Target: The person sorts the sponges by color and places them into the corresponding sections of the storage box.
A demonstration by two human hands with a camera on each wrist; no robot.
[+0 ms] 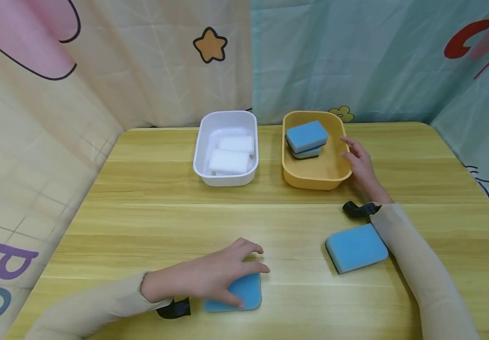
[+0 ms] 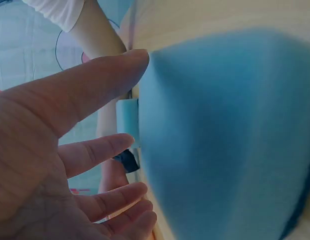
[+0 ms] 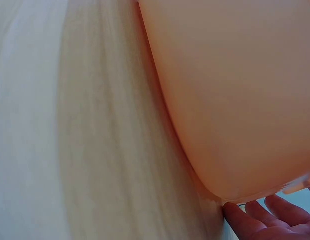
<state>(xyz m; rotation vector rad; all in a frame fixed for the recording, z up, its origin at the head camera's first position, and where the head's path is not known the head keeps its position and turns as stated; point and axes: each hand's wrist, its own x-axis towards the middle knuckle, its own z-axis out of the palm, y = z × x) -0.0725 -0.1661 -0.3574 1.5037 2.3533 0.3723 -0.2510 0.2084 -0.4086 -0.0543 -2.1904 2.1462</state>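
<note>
In the head view my left hand [image 1: 223, 271] is over a blue sponge [image 1: 250, 295] at the front, its thumb and fingers spread apart. The left wrist view shows the sponge [image 2: 215, 130] close up, beyond the thumb tip; contact cannot be told. My right hand [image 1: 361, 165] is at the right side of a yellow bin [image 1: 312, 183], its fingers against the wall near the rim. From the right wrist, fingertips [image 3: 235, 215] show beside the bin's outer wall [image 3: 235, 100]. Two blue sponges [image 1: 307, 137] with dark undersides lie stacked inside it.
A white bin [image 1: 227, 180] holding white sponges [image 1: 229, 161] stands left of the yellow one. Another blue sponge [image 1: 357, 248] lies by the right forearm [image 1: 414, 264]. Curtains [image 1: 164, 61] hang behind the wooden table [image 1: 155, 222].
</note>
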